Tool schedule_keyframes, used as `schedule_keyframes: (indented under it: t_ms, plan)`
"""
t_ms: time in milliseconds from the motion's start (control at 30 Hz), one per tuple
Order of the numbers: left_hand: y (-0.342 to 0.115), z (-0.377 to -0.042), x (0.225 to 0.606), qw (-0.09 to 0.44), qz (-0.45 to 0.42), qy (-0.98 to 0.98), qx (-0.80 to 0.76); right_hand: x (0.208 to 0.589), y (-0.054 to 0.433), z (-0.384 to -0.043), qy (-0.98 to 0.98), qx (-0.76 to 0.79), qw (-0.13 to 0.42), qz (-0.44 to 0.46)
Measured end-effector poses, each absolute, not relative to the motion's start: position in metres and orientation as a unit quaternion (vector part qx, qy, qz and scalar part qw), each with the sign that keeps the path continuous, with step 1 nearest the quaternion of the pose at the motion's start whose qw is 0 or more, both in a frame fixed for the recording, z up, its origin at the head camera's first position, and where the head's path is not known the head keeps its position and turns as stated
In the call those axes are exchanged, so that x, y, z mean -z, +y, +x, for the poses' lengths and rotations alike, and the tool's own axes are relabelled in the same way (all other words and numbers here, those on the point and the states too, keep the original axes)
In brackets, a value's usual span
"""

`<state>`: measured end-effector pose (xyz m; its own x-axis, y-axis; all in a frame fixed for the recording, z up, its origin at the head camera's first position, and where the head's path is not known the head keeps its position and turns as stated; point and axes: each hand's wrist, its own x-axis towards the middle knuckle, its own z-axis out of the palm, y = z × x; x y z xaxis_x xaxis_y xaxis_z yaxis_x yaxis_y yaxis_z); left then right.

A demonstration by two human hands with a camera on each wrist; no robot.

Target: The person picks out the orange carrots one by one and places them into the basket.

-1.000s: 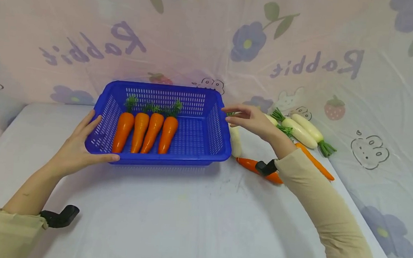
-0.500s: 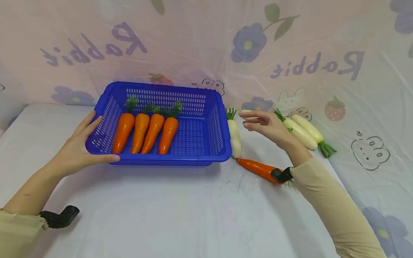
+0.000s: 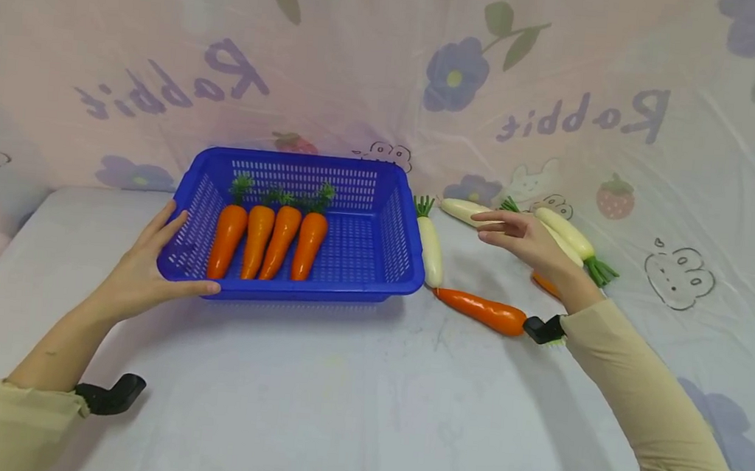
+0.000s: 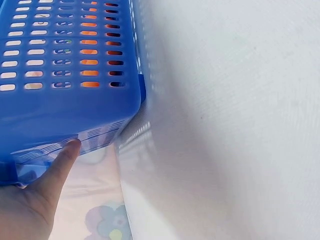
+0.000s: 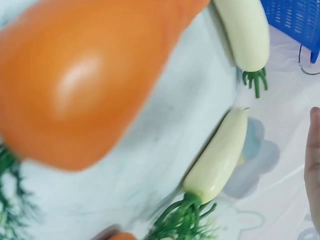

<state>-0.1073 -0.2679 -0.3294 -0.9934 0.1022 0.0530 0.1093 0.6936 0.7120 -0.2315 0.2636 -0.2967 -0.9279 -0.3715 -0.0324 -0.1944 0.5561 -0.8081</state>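
Left hand (image 3: pixel 138 276): fingers spread against blue basket (image 3: pixel 313 291), clasping nothing.
Right hand (image 3: pixel 533 240): loosely parted fingers, empty, partly obscuring white radishes (image 3: pixel 461 210).
Far carrot (image 3: pixel 544 283): mostly hidden by wrist (image 3: pixel 578 290).

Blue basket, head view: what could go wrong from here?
1. The left hand is at one end of the blue basket; if it pushes or lifts alone, the basket may tip and its four carrots slide.
2. A white radish lies close by the basket's right side; a shift that way could roll it.
3. The right hand might knock the loose radishes near it.
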Motion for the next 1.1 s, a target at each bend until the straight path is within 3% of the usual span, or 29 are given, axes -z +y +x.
schedule_keyframes:
  t_ms: [1100]
  plan:
    - [-0.267,-0.108,0.330,0.005,-0.054,-0.921,0.386,0.333,0.343,-0.216,0.913,0.379,0.085,-0.126]
